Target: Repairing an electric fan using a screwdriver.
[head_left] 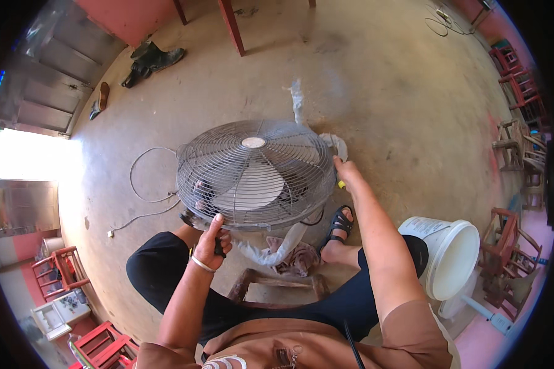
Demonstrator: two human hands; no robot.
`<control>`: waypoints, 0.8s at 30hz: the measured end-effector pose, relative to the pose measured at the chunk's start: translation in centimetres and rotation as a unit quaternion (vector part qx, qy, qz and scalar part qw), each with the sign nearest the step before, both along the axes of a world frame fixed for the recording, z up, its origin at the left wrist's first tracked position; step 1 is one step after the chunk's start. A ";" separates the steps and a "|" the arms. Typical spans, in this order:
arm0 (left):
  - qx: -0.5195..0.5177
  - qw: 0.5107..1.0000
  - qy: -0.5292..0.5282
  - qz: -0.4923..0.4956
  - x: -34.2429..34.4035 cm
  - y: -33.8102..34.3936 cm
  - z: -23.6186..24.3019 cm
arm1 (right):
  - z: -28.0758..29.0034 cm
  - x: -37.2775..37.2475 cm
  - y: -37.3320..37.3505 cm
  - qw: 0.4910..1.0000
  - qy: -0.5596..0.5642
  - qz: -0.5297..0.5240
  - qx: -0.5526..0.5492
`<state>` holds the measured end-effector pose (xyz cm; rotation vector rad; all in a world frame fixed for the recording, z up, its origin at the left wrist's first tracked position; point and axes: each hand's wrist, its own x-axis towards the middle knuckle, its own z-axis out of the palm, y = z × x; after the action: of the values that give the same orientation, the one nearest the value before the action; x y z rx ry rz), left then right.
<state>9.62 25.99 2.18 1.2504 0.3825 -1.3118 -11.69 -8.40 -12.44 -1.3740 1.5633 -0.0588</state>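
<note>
A large round fan [253, 175] with a grey wire guard and pale blades lies face up between my knees. My left hand [212, 243] is closed at its near left rim, thumb raised, around a small black knob-like part [220, 247]. What that part joins to is hidden. At the fan's right rim my right hand [347, 173] grips the edge, its fingertips partly out of sight. A small yellow piece [341, 184] shows just below that hand. Pale wrapped tubular legs [297, 101] stick out from under the fan, and a grey cord [131, 178] loops at its left.
A low wooden stool [252, 283] and a crumpled brown cloth [298, 258] are near my feet. On the right a white bucket [421, 227] lies tipped over. Dark boots [154, 58] rest at the far left. Wooden chairs [501, 237] line the right side.
</note>
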 end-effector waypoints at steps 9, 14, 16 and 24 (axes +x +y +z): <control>0.159 0.963 -0.111 -0.189 3.8 -0.3 7.0 | 0.5 -4.5 9.3 0.980 -0.050 -0.083 0.174; 0.246 0.915 -0.204 -0.246 5.3 -6.3 11.6 | 3.2 -5.5 13.4 0.944 -0.163 -0.210 0.195; 0.222 0.903 -0.245 -0.274 4.7 -8.9 13.1 | 2.2 -6.5 13.4 0.922 -0.235 -0.229 0.206; 0.240 0.862 -0.288 -0.340 5.6 -14.7 13.6 | 5.5 -7.9 12.3 0.970 -0.128 -0.014 -0.206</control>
<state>15.25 11.28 15.75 2.2640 -0.2143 -1.3580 -19.59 3.95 -6.95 -1.5886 1.3968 -0.5842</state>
